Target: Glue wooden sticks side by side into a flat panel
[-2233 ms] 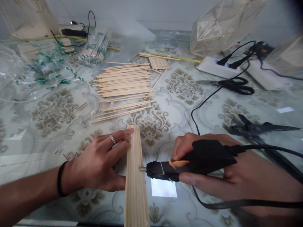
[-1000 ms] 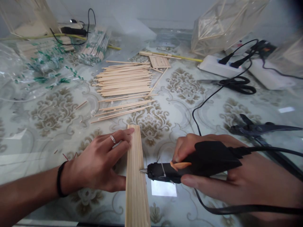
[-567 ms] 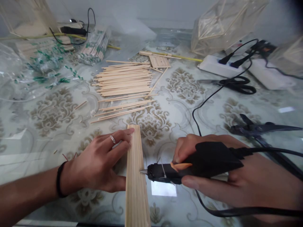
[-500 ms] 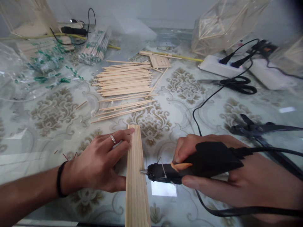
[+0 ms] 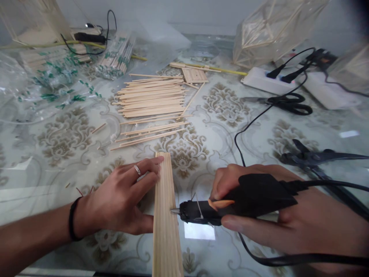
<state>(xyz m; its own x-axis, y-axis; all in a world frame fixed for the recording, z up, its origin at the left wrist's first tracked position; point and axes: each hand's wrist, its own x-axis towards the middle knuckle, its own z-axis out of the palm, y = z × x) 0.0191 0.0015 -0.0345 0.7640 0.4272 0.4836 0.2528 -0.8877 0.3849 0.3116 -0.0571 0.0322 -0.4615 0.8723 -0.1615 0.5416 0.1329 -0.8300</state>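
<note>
Wooden strip (image 5: 166,231) between left hand (image 5: 121,198) and glue gun (image 5: 259,196)

Ridged lengthwise, the strip lies on the table (image 5: 219,142), running towards its near edge. The left hand is half open, fingertips and thumb at the strip's left side; the right hand (image 5: 305,227) is curled round the black glue gun, whose nozzle (image 5: 175,211) overlaps the strip's right side. The strip is probably light, stiff lengthwise and apt to split at its seams; both long sides, clear of the likely hot nozzle, look the safest hold. Its near end is cut off, its underside hidden; whether the nozzle touches it is hard to tell
</note>
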